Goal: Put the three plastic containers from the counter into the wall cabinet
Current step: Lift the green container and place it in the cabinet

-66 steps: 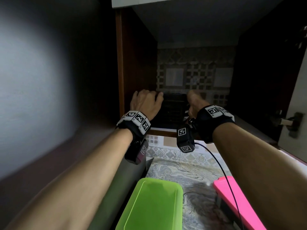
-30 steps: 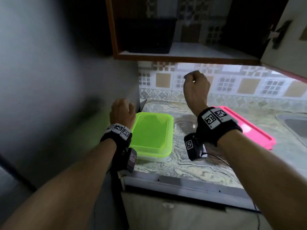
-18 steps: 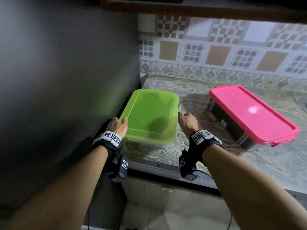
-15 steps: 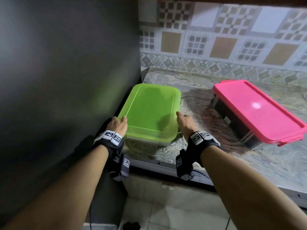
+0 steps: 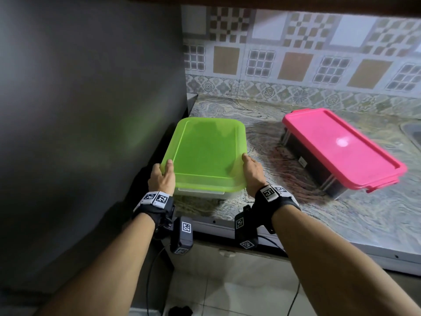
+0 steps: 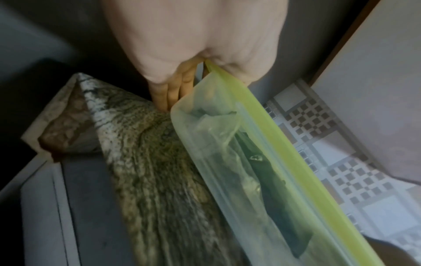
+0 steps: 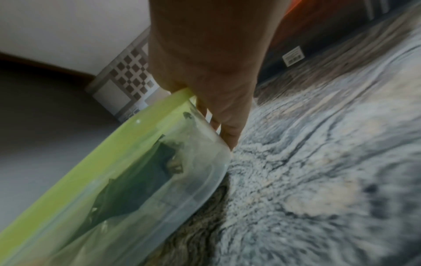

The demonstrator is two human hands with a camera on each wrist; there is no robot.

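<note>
I have the green-lid box [image 5: 206,156] by its two short sides, my left hand [image 5: 161,179] at 9 o'clock, my right hand [image 5: 252,173] at 3 o'clock, thumbs on the lid, fingers under. It sits on the counter [image 5: 341,215] near the front edge. The pink-lid box [image 5: 341,149] waits at 2 o'clock. If I tip it going up, the lid could pop or the box could slip.

Both forearms stretched forward, left hand [image 5: 162,178] and right hand [image 5: 252,172] gripping opposite sides of the green-lidded container [image 5: 206,153], thumbs on the lid rim, fingers [image 6: 169,93] straight down along its walls.
</note>
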